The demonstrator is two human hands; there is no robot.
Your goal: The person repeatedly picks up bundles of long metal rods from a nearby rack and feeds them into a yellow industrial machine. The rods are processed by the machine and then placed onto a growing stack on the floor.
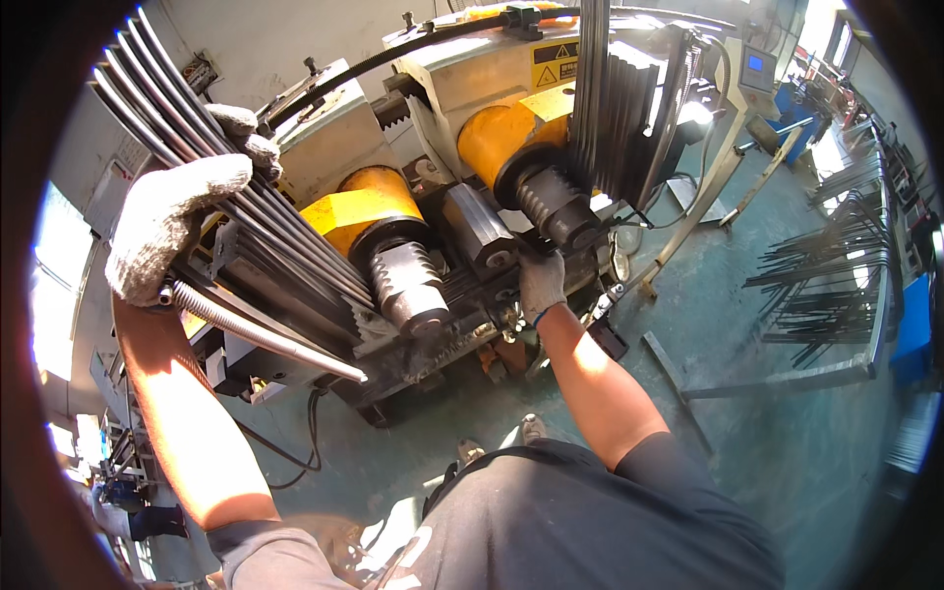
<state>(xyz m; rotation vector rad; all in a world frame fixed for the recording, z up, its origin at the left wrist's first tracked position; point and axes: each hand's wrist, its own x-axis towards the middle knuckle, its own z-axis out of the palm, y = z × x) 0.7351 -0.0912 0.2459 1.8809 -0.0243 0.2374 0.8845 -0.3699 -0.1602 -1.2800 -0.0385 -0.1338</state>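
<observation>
My left hand (172,221), in a pale knit glove, is wrapped around a bundle of long metal rods (270,221). The rods slant from the upper left down to the left side of a machine. Below that hand, a ridged, pale tube (261,334) runs alongside the machine. My right hand (542,285), also gloved, reaches to the machine's front, beside a dark angular block (477,226). Its fingers are mostly hidden in shadow, so I cannot see what they touch. Two dark ribbed rollers, the left one (408,285) and the right one (556,202), project from yellow housings (374,206).
Upright dark bars (619,108) stand behind the right roller. A control box with a blue screen (755,67) is at the back right. Many thin rods (826,265) lie in a metal frame (787,382) on the right. A cable (313,442) trails on the floor.
</observation>
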